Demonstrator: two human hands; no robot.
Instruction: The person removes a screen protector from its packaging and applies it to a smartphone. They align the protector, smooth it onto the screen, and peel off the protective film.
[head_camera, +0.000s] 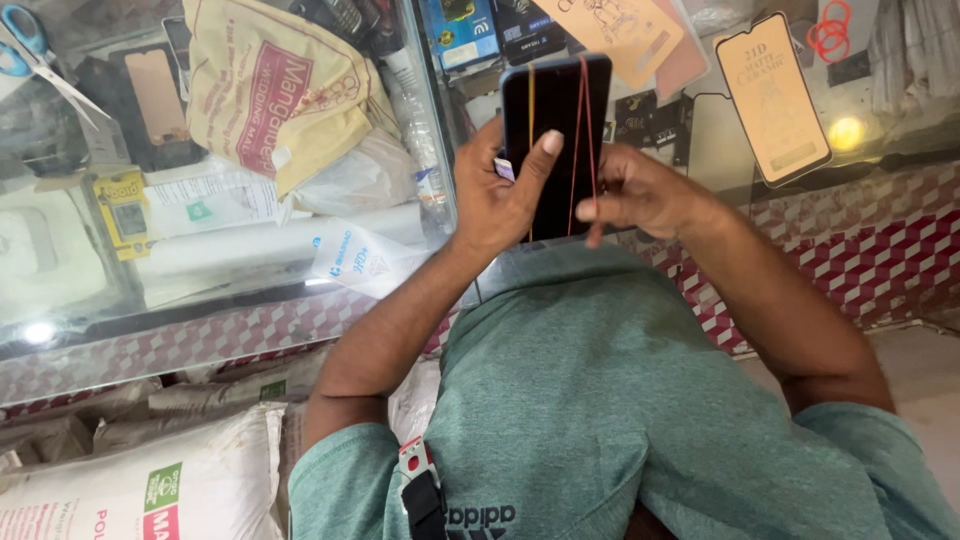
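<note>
Nearest the camera: green T-shirt of the wearer, with a black strap clip at the chest; white printed sacks lie low at near left. Both forearms rise from here toward the counter. Left hand is closed around the left edge of a dark smartphone, thumb laid flat across the screen, a small pale scrap pinched at the palm side. Right hand sits at the phone's right edge, fingers curled, fingertips touching 1 of the thin rubber bands; 2 bands run lengthwise over the screen, 1 yellowish, 1 red. The phone stands upright between the 2 hands, held above the glass, its lower end hidden by the hands. Judgement: the step in hand looks like working the bands on the bound phone; the next move would call for a steady left-hand hold while the right fingertips hook a band cleanly without letting it snap. Farther: a glass display counter, with a yellowish cloth bag on top at left, blue-handled scissors at far left, and a packaged screen protector at far right.
</note>
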